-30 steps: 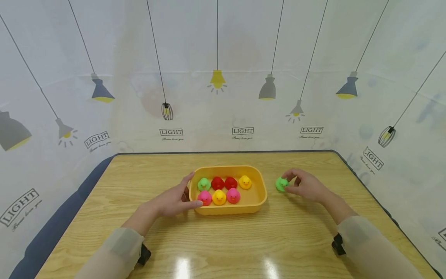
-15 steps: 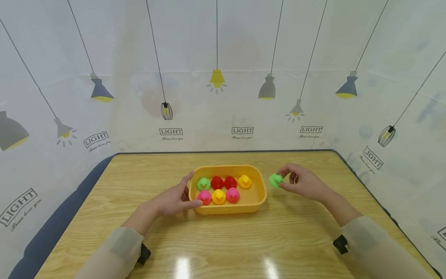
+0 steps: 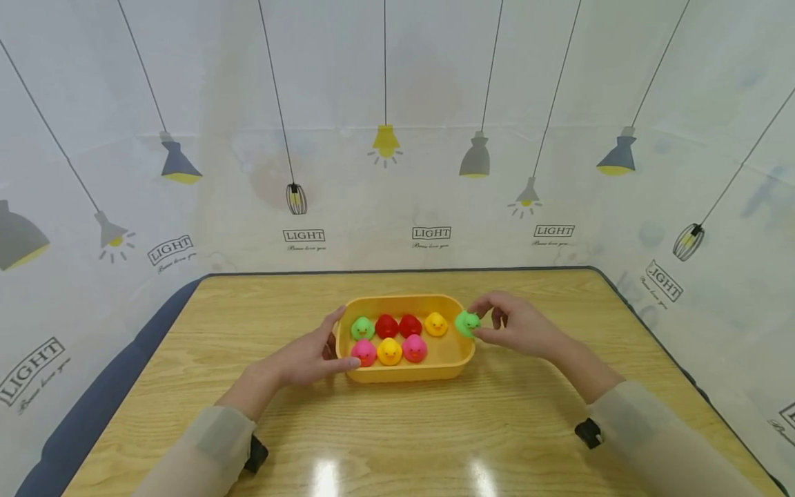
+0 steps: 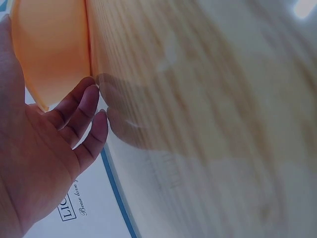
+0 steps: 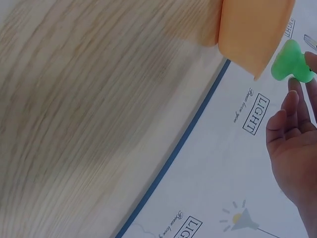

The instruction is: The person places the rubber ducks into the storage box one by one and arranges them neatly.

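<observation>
In the head view my right hand pinches a green rubber duck between thumb and fingertips, over the right rim of an orange-yellow plastic tub. The right wrist view shows this duck raised beside the tub's wall. My left hand holds the tub's left end, thumb across the front corner and forefinger along the back corner. Its other fingers bend loosely beside the tub, their tips close to the tabletop. Inside sit several ducks: green, red, yellow and pink.
The tub stands on a wood-grain table with a dark blue edge. A pale curtain printed with lamps surrounds the table's back and sides. Inside the tub, bare floor shows at the front right.
My right hand has lifted the green duck from the table and carried it left to the tub's right rim. The left hand has stayed at the tub's left end.
</observation>
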